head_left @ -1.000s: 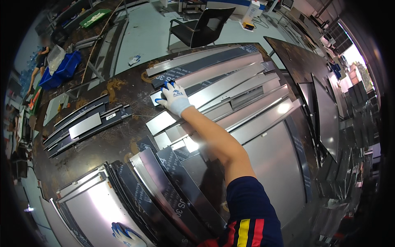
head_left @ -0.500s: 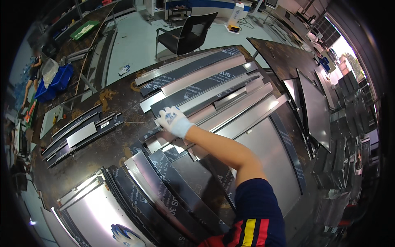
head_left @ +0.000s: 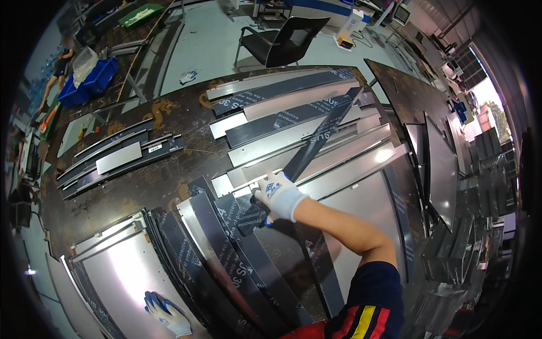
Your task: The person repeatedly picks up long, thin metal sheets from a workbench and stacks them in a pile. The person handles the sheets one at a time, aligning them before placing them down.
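Observation:
In my gloved right hand (head_left: pixel 276 195) is a long narrow strip with dark printed film (head_left: pixel 319 138), gripped near its near end. The strip lies diagonally, above or across the spread of metal strips (head_left: pixel 339 133); whether it touches them I cannot tell. Its near end reaches past my fingers over the dark film-covered strips (head_left: pixel 231 248). My gloved left hand (head_left: pixel 166 313) rests with fingers extended on a shiny metal panel (head_left: pixel 107 271) at the lower left. That panel tops a stack of similar pieces.
A smaller group of metal strips (head_left: pixel 118 158) lies left on the dark table (head_left: pixel 192 133). Beyond stand a black chair (head_left: pixel 282 42) and blue bins (head_left: pixel 90 82). Large panels (head_left: pixel 437 169) and stacked metal parts (head_left: pixel 480 186) are at the right. A person (head_left: pixel 59 70) is far left.
My right hand has moved right and nearer, swinging the dark strip from among the other strips into a diagonal. My left hand stays on the panel. The view has shifted slightly.

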{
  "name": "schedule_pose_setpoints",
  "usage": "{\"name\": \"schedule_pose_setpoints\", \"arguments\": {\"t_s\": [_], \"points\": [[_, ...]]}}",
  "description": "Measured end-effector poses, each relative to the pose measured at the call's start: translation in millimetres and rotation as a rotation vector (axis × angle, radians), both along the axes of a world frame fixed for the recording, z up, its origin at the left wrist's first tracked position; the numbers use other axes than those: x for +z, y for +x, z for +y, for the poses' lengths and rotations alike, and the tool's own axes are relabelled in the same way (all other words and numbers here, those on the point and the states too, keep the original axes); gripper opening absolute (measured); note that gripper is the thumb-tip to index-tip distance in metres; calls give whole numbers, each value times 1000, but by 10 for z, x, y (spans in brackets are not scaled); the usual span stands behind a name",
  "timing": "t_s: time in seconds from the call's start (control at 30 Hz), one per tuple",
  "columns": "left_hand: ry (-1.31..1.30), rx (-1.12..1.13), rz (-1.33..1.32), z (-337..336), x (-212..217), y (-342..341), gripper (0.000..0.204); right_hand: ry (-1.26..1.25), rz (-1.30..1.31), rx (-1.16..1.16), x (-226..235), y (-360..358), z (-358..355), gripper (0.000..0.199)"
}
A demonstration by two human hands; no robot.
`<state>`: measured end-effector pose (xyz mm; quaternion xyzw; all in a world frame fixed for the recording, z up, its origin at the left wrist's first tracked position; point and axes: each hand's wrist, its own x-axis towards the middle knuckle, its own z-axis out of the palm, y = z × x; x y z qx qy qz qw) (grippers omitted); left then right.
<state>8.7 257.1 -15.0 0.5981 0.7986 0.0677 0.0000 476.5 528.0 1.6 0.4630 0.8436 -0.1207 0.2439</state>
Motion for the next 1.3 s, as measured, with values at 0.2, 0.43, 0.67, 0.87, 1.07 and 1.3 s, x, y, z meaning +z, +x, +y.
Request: {"name": "schedule_pose_setpoints", "arguments": {"t_s": [0.2,0.43,0.67,0.87,1.07,1.3], "points": [[85,-65,24,-7,-60,-25,46,172,487,-358,-394,23,1254,99],[45,-72,29,-28,-27,-28,47,344,182,-261,-686,10,1903,86],[-43,-57,129,-96,-137,-131,50,583,305,-87,-664,287,1084,48],[-60,-17,10,-72,-114,-105,51,492,171,-227,-323,371,214,46],[-12,-25,18,-97,-162,-113,48,350,249,-128,163,62,-89,46],[101,-54,-71,-346,-666,-456,56,169,687,286,518,-792,-1131,15]]}}
